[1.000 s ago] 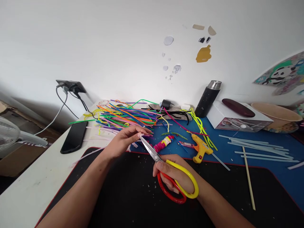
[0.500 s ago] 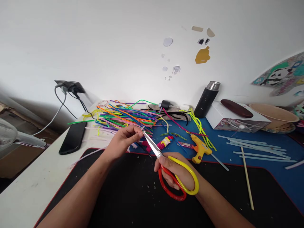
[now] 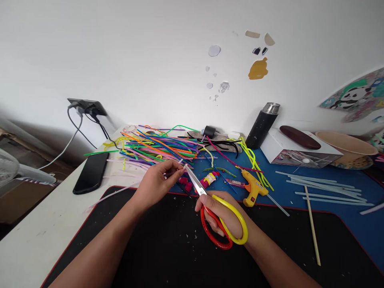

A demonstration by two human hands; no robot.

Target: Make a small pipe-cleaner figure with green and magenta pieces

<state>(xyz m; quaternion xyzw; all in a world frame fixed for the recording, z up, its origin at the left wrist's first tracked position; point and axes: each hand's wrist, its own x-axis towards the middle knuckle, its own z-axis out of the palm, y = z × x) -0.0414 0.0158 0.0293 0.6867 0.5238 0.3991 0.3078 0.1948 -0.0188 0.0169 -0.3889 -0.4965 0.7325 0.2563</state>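
My right hand (image 3: 220,212) is wrapped round scissors (image 3: 240,226) with one yellow and one red handle; the blades point up and left. The blade tips meet a small pale piece (image 3: 181,161), perhaps pipe cleaner, pinched between the thumb and forefinger of my left hand (image 3: 159,180). Behind my left hand lies a pile of coloured pipe cleaners (image 3: 162,146). A small pink, white and yellow fuzzy figure (image 3: 209,179) rests just beyond the blades. To its right is a yellow glue gun (image 3: 253,188).
A black mat (image 3: 168,248) lies under my forearms. A phone (image 3: 91,173) is at the left. Right of the glue gun are clear glue sticks (image 3: 330,188) and a wooden stick (image 3: 312,226). A black flask (image 3: 262,126), a white box (image 3: 273,150) and a bowl (image 3: 345,142) stand behind.
The scissors' handles have drawn slightly closer together, and the blade tips have shifted a little right. My left hand has turned slightly, still pinching the pale piece. The view has shifted slightly.
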